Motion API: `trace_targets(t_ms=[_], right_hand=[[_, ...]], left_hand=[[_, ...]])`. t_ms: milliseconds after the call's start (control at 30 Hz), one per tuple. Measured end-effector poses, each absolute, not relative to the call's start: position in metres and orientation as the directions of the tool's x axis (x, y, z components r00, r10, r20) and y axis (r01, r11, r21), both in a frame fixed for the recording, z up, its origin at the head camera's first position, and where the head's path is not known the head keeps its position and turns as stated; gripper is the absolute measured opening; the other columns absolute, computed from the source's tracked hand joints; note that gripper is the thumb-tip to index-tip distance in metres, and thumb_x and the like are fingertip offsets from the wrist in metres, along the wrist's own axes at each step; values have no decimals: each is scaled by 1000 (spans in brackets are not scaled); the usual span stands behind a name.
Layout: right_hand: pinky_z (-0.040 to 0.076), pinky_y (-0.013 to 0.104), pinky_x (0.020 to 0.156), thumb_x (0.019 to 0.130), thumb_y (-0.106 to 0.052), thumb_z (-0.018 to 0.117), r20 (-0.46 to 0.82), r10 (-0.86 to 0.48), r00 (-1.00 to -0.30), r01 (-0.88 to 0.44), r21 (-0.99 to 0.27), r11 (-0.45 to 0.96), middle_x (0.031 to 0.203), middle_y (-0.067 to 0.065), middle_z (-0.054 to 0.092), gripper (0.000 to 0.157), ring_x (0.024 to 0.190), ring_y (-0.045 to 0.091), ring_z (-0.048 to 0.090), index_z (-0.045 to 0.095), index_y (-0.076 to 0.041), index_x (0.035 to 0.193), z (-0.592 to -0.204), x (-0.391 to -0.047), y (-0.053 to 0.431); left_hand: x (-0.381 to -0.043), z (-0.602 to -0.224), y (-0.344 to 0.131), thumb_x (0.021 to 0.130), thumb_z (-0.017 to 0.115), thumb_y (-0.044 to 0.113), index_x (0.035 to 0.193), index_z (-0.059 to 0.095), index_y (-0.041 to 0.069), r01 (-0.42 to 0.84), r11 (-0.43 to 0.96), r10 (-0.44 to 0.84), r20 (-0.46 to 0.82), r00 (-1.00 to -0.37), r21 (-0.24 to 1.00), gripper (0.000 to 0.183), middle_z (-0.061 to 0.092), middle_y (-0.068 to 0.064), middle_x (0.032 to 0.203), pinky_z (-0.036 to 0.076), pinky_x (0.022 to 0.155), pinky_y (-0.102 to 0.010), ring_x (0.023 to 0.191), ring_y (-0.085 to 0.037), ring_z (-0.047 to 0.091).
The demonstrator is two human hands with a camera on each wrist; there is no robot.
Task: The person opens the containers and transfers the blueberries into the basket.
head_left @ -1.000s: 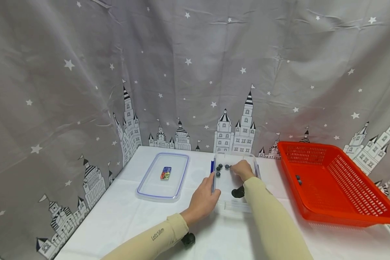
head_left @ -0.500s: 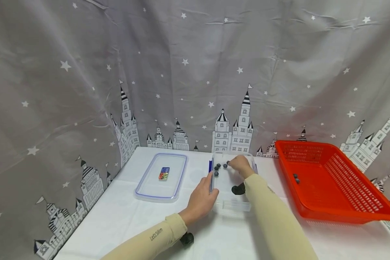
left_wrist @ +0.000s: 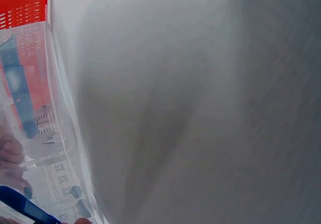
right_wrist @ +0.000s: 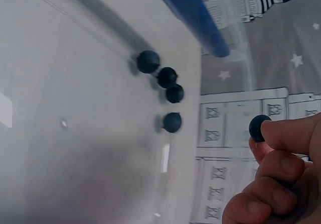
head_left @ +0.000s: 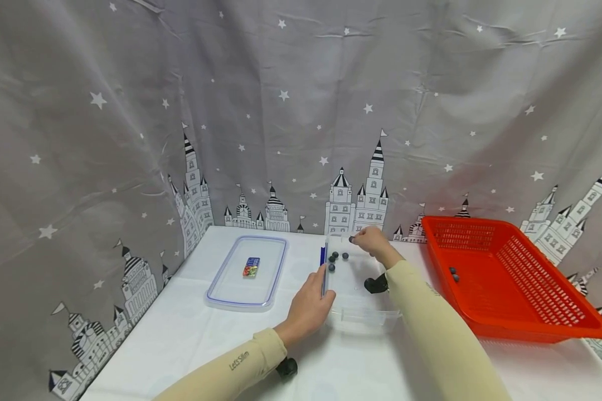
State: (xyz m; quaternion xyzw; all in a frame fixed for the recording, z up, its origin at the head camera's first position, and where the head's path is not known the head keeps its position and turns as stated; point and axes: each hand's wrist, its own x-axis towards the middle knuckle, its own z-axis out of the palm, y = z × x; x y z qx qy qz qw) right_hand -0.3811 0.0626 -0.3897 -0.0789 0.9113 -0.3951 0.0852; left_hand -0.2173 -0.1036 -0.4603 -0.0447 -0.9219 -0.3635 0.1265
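A clear plastic food container (head_left: 363,317) with blue side clips stands on the white-covered table. My left hand (head_left: 308,303) grips its left wall; in the left wrist view only fingertips (left_wrist: 83,221) show, by a blue clip (left_wrist: 27,206). My right hand (head_left: 373,243) is raised over the container's far end and pinches one blueberry (right_wrist: 259,128) between thumb and finger. Several other blueberries (right_wrist: 148,62) lie on the container floor toward its far left, below the right hand. The other right fingers are curled toward the palm.
Left of the container lies its blue-edged lid (head_left: 233,289), bearing a colourful label (head_left: 251,267). To the right stands a red plastic basket (head_left: 519,328) with two blueberries (head_left: 455,278) inside. A grey castle-print curtain (head_left: 256,139) hangs behind the table.
My right hand has lifted from inside the container up toward its far rim, carrying the pinched blueberry. My left hand keeps its grip. The whole view has shifted slightly.
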Motion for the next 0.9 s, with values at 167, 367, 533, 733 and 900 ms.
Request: trace_targets(t_ms=[167, 367, 533, 733, 900], right_hand=[[41, 27, 62, 98, -20, 60, -89, -250, -964, -103, -740, 664, 126, 19, 62, 34, 80, 18, 47, 67, 3, 122, -376, -380, 74], [32, 25, 55, 96, -17, 60, -90, -294, -952, -129, -750, 648, 95, 10, 55, 34, 62, 13, 35, 66, 6, 121, -359, -380, 94], [30, 23, 52, 96, -15, 61, -67, -313, -947, -162, -743, 650, 80, 1, 45, 29, 56, 11, 32, 66, 7, 114, -350, -381, 116], [33, 23, 50, 95, -16, 62, -48, -336, -941, -203, -714, 671, 87, 6, 53, 32, 52, 9, 33, 67, 9, 116, -345, -381, 142], [43, 28, 61, 97, -18, 60, -51, -319, -946, -203, -674, 710, 104, 16, 60, 36, 74, 22, 51, 67, 8, 120, -341, -376, 163]], left_hand=[[-217, -462, -104, 96, 45, 32, 158, 31, 5, 171, 732, -10, 261, -965, 660, 68, 53, -13, 142, 45, 106, -46, 125, -26, 56], [-217, -463, -104, 97, 46, 30, 158, 31, 5, 182, 729, -9, 275, -961, 660, 68, 53, -13, 141, 45, 106, -46, 126, -27, 56], [-218, -463, -104, 97, 45, 30, 158, 31, 5, 186, 729, -3, 275, -961, 659, 68, 53, -14, 141, 45, 105, -46, 125, -27, 56], [-218, -463, -104, 97, 45, 32, 158, 30, 6, 171, 732, -9, 260, -966, 660, 68, 53, -12, 143, 45, 107, -45, 126, -26, 56], [-218, -462, -104, 97, 45, 31, 158, 30, 6, 177, 726, -5, 263, -965, 664, 68, 53, -12, 142, 45, 106, -46, 124, -26, 56]])
